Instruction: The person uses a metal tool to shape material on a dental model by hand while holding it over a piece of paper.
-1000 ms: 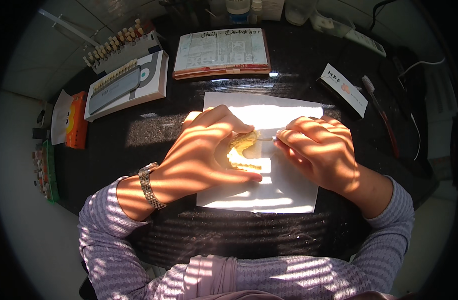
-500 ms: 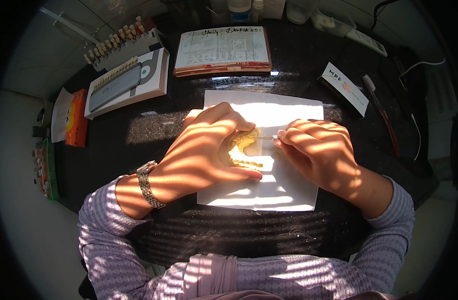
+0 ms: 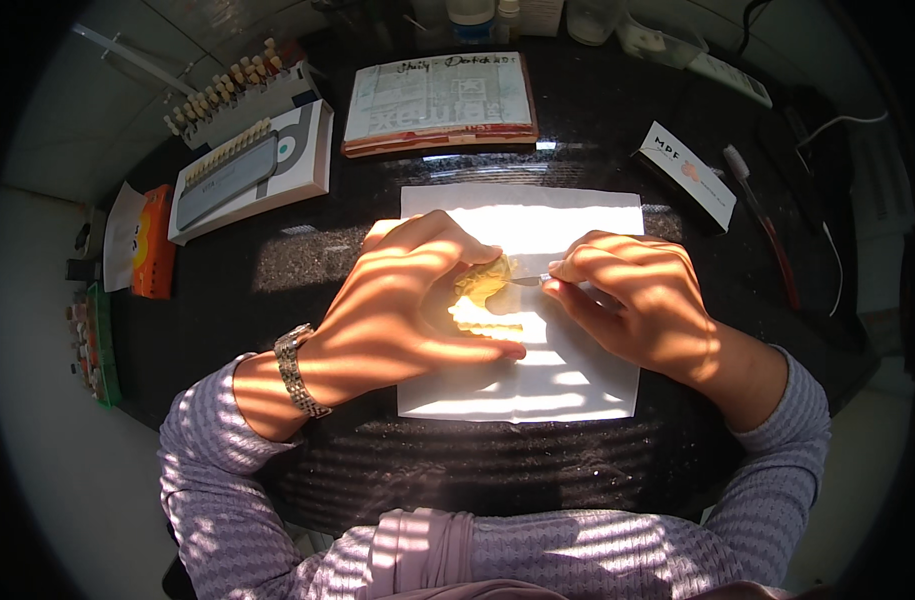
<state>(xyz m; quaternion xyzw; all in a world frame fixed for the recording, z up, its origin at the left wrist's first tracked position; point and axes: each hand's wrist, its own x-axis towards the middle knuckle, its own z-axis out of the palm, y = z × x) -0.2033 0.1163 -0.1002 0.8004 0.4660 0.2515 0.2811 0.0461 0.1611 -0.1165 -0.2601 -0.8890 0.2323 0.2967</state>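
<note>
Left hand (image 3: 402, 300) grips and partly hides a cast (image 3: 484, 285); right hand (image 3: 632, 295) pinches a tool (image 3: 525, 282); book (image 3: 439, 100) lies at 12 o'clock, shade guide (image 3: 227, 178) at 10, box (image 3: 687, 178) at 2.

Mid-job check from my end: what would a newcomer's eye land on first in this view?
Probably the sunlit yellow dental model near the centre, held in the left hand above a bright white sheet. Just right of it, the right hand pinches a slim metal tool, its tip at or close to the model. At upper left, tooth-shaped tabs stand out against the dark table.
</note>
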